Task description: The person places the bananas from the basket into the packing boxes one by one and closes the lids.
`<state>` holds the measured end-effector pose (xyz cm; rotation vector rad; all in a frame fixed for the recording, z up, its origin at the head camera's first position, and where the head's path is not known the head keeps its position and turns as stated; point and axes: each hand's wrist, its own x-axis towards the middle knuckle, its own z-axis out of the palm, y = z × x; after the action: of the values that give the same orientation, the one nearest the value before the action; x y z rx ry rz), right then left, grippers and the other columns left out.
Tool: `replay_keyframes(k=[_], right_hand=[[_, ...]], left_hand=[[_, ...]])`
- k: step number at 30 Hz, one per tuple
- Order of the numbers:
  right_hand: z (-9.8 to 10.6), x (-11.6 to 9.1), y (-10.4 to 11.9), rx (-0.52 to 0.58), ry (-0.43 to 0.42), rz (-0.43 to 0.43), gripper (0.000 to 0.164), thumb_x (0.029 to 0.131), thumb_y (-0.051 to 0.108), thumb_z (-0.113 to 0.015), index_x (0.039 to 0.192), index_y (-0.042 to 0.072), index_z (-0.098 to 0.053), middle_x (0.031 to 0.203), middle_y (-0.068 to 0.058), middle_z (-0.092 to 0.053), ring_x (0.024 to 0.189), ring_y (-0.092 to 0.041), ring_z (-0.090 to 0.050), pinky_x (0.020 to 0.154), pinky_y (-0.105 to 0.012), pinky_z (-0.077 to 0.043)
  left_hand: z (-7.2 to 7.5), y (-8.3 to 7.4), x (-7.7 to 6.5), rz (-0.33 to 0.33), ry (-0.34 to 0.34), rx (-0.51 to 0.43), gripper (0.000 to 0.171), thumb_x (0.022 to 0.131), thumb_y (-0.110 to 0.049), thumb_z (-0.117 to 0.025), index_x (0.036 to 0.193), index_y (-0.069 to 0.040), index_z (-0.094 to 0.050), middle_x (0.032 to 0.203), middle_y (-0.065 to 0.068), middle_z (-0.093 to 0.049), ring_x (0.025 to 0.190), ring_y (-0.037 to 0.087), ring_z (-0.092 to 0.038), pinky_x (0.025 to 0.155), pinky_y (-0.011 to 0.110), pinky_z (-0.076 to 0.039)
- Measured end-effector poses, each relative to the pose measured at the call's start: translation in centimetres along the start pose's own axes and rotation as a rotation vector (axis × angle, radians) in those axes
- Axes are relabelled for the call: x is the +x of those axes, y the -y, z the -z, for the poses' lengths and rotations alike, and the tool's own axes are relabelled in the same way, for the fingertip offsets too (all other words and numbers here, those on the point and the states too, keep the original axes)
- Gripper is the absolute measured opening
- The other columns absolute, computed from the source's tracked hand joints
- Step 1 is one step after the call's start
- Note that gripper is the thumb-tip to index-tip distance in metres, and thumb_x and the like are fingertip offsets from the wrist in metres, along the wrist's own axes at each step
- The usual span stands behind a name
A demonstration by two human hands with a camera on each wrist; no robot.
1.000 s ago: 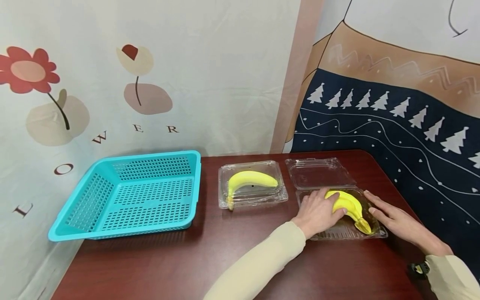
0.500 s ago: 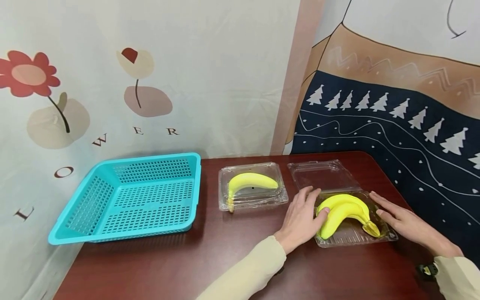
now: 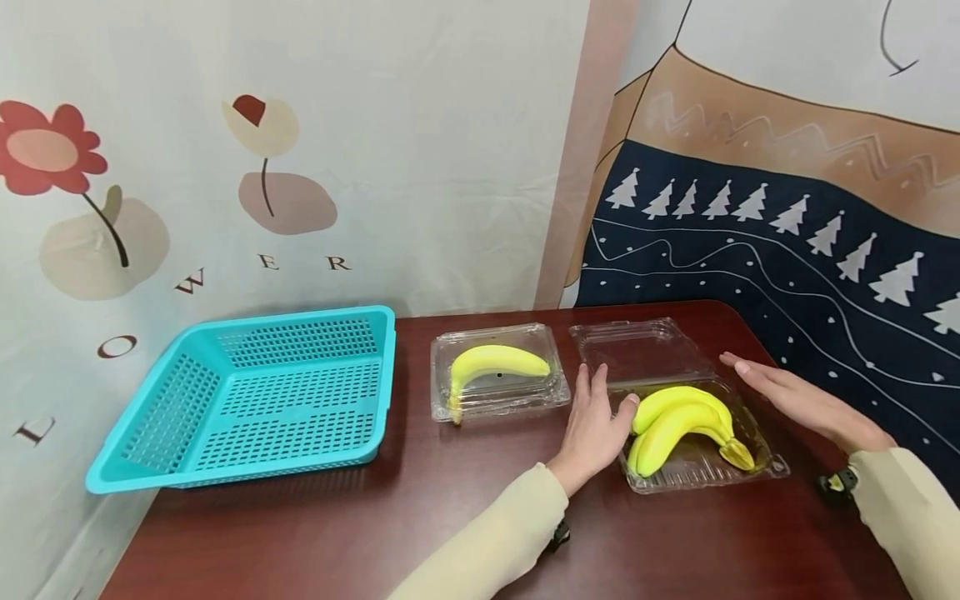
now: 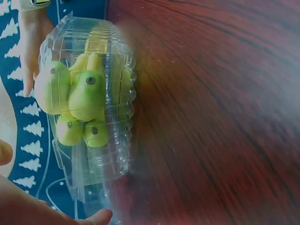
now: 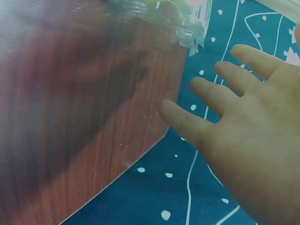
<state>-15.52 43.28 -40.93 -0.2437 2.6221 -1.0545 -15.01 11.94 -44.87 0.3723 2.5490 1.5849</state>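
A yellow bunch of bananas (image 3: 678,425) lies in the base of a clear plastic clamshell box (image 3: 693,482) on the right side of the table, its stem toward the right. The box's lid (image 3: 637,346) is folded back behind it. My left hand (image 3: 592,429) is at the left side of the box, fingers straight and thumb near the banana tips, holding nothing. My right hand (image 3: 813,408) hovers off the box's right side, fingers extended; in the right wrist view its spread fingers (image 5: 211,98) are apart from the box. The left wrist view shows the greenish banana tips (image 4: 86,96) through the plastic.
A second clamshell box (image 3: 442,387), closed over a single banana (image 3: 498,360), sits left of the open one. Farther left stands a turquoise perforated basket (image 3: 378,400). Patterned cloths (image 3: 465,167) hang behind the dark red wooden table (image 3: 337,533).
My left hand has come off the bananas and moved left, showing more of the bunch. The open box shifted slightly right, then back a little. My right hand has drawn away from its side.
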Motion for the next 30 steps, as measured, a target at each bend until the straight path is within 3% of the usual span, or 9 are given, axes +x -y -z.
replay_keyframes(k=[3, 7, 12, 16, 22, 30], right_hand=[[0.3, 1.0, 0.3, 0.050, 0.035, -0.043, 0.070, 0.113, 0.046, -0.025, 0.163, -0.003, -0.019, 0.163, -0.035, -0.022, 0.143, -0.059, -0.026, 0.108, -0.077, -0.028], [0.7, 2.2, 0.4, 0.059, 0.063, -0.088, 0.075, 0.112, 0.053, -0.023, 0.163, -0.002, -0.020, 0.162, -0.034, -0.026, 0.143, -0.058, -0.030, 0.109, -0.075, -0.030], [0.8, 3.5, 0.3, 0.050, 0.101, -0.108, 0.079, 0.111, 0.054, -0.022, 0.163, -0.005, -0.016, 0.164, -0.036, -0.018, 0.144, -0.060, -0.025, 0.110, -0.075, -0.029], [0.7, 4.2, 0.4, 0.058, 0.127, -0.121, 0.080, 0.111, 0.055, -0.023, 0.162, -0.006, -0.014, 0.164, -0.036, -0.015, 0.145, -0.061, -0.022, 0.111, -0.075, -0.027], [0.6, 5.0, 0.6, 0.077, 0.137, -0.085, 0.076, 0.112, 0.050, -0.025, 0.162, -0.007, -0.015, 0.162, -0.037, -0.022, 0.145, -0.059, -0.027, 0.112, -0.071, -0.029], [1.0, 4.8, 0.8, 0.085, 0.086, -0.048, 0.075, 0.113, 0.048, -0.024, 0.162, -0.007, -0.013, 0.161, -0.039, -0.022, 0.142, -0.061, -0.030, 0.110, -0.073, -0.031]], left_hand=[[-0.1, 0.2, 0.5, 0.058, 0.007, -0.070, 0.072, 0.105, -0.044, -0.050, 0.163, -0.008, -0.029, 0.171, 0.019, -0.013, 0.153, 0.035, -0.029, 0.118, 0.053, -0.034], [-0.2, 0.4, 1.1, 0.121, 0.010, -0.127, 0.072, 0.105, -0.045, -0.049, 0.163, -0.007, -0.028, 0.170, 0.021, -0.013, 0.150, 0.038, -0.034, 0.118, 0.053, -0.034], [-0.6, 0.7, 2.0, 0.163, -0.008, -0.157, 0.074, 0.104, -0.047, -0.049, 0.163, -0.006, -0.028, 0.170, 0.020, -0.017, 0.153, 0.034, -0.030, 0.120, 0.051, -0.031], [-0.7, 0.8, 2.5, 0.161, -0.029, -0.169, 0.074, 0.104, -0.046, -0.050, 0.162, -0.005, -0.030, 0.169, 0.020, -0.021, 0.153, 0.033, -0.029, 0.121, 0.050, -0.030], [-0.7, 0.8, 2.8, 0.145, -0.064, -0.186, 0.071, 0.104, -0.041, -0.052, 0.160, -0.002, -0.033, 0.167, 0.019, -0.027, 0.153, 0.031, -0.029, 0.123, 0.046, -0.028], [-0.5, 0.3, 2.6, 0.119, -0.061, -0.209, 0.071, 0.106, -0.043, -0.049, 0.164, -0.008, -0.027, 0.171, 0.011, -0.021, 0.155, 0.025, -0.026, 0.123, 0.047, -0.027]])
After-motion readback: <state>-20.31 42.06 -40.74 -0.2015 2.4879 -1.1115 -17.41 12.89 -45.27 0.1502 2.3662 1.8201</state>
